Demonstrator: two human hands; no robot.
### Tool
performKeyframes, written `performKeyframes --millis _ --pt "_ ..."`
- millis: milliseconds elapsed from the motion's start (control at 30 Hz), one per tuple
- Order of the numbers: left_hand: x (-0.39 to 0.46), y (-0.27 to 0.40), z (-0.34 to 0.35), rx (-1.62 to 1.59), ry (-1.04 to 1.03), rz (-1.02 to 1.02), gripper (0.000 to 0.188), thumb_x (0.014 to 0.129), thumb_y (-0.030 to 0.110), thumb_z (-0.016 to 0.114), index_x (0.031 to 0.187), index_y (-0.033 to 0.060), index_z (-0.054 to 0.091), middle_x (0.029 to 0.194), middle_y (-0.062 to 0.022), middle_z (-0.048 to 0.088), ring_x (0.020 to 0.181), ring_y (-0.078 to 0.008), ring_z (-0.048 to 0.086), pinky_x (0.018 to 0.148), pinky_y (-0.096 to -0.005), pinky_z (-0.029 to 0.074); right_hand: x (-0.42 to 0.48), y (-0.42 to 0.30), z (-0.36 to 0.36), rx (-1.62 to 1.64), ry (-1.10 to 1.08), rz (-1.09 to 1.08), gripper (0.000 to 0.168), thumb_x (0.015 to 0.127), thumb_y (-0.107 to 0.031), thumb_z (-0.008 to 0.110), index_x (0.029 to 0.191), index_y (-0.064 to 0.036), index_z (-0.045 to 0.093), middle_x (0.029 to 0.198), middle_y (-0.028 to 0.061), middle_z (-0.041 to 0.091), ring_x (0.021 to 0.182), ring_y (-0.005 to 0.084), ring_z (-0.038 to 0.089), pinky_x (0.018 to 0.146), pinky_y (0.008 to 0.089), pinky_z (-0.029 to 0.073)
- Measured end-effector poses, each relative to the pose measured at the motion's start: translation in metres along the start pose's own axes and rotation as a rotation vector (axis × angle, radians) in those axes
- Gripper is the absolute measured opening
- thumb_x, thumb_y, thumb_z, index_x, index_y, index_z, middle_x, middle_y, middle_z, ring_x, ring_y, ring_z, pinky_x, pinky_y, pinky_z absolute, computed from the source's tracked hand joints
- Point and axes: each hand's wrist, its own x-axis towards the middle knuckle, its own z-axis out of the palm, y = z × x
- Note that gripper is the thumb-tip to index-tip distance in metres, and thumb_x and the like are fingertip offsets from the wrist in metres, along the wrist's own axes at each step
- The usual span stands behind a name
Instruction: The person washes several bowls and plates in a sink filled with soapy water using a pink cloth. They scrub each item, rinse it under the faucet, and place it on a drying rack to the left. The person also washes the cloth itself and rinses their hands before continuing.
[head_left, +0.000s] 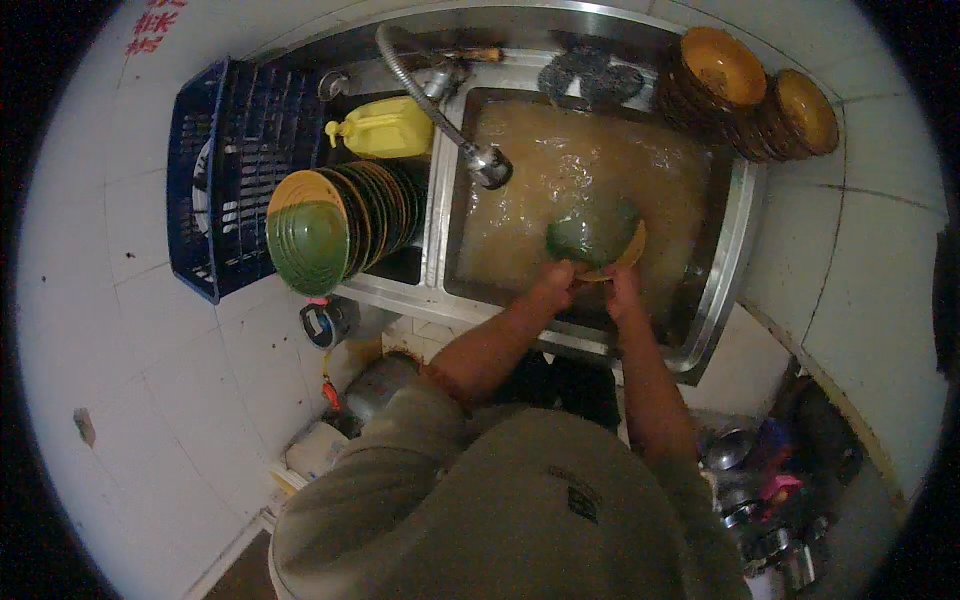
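Note:
A green bowl with a yellow-orange section (596, 232) lies partly under the murky water (517, 217) of the right-hand sink basin. My left hand (557, 281) grips its near rim on the left. On the right of that same rim is my right hand (621, 289), also holding on. Cloudy water blurs the bowl's far side, and the fingers are mostly hidden. Above the basin, left of the bowl, hangs the spray head (491, 166) of a flexible metal faucet hose (420, 86).
Stacked green-and-orange bowls (311, 232) lean over the left basin beside a yellow plastic jug (386, 127). A blue plastic basket (221, 180) stands farther left. Brown bowls (724, 67) are piled at the back right corner. Dark scouring pads (589, 79) rest on the back ledge.

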Motion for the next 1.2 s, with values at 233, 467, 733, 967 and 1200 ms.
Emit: performKeyframes --millis 233,467,733,967,1200 --pt "0.015 0.04 0.017 0.606 0.228 0.578 0.031 0.077 0.019 0.069 0.099 -0.0018 0.062 0.085 -0.0153 0.067 0.074 -0.0281 0.065 0.065 -0.0419 0.053 0.034 -0.005 -0.025 -0.389 0.065 -0.02 0.032 0.076 -0.014 0.06 0.108 -0.006 0.056 0.089 0.0053 0.056 0.078 0.0197 0.055 0.064 0.0356 0.047" --pt "0.092 0.013 -0.021 0.919 0.194 0.732 0.033 0.08 0.021 0.069 0.101 -0.0034 0.061 0.087 -0.018 0.067 0.077 -0.0272 0.064 0.068 -0.0415 0.052 -0.014 -0.045 -0.005 -0.192 -0.083 0.05 0.048 0.077 -0.015 0.06 0.124 -0.008 0.05 0.104 0.0059 0.058 0.086 0.0225 0.055 0.069 0.0385 0.049" --pt "0.081 0.031 -0.004 0.751 -0.128 0.448 0.034 0.086 0.028 0.061 0.101 -0.0026 0.06 0.094 -0.02 0.065 0.088 -0.0307 0.064 0.074 -0.0438 0.051 -0.004 -0.032 -0.029 -0.198 -0.094 0.166 0.053 0.075 -0.013 0.063 0.125 -0.008 0.046 0.105 0.0072 0.057 0.087 0.0223 0.055 0.077 0.0339 0.046" --pt "0.065 0.001 0.007 0.758 0.137 0.704 0.038 0.087 0.034 0.057 0.104 0.0009 0.06 0.101 -0.0228 0.064 0.095 -0.0361 0.062 0.082 -0.0459 0.048 0.044 0.025 -0.044 -0.205 0.055 -0.304 0.052 0.076 -0.017 0.064 0.124 -0.007 0.047 0.102 0.0064 0.057 0.088 0.021 0.055 0.074 0.0364 0.047" --pt "-0.002 0.082 0.069 1.586 -0.039 0.653 0.04 0.089 0.037 0.054 0.11 0.0043 0.06 0.111 -0.0243 0.062 0.104 -0.0389 0.06 0.089 -0.0457 0.046 -0.024 -0.033 0.009 -0.042 -0.067 0.127 0.077 0.084 -0.059 0.057 0.139 -0.009 0.037 0.132 0.0108 0.047 0.113 0.0298 0.049 0.089 0.0491 0.044"
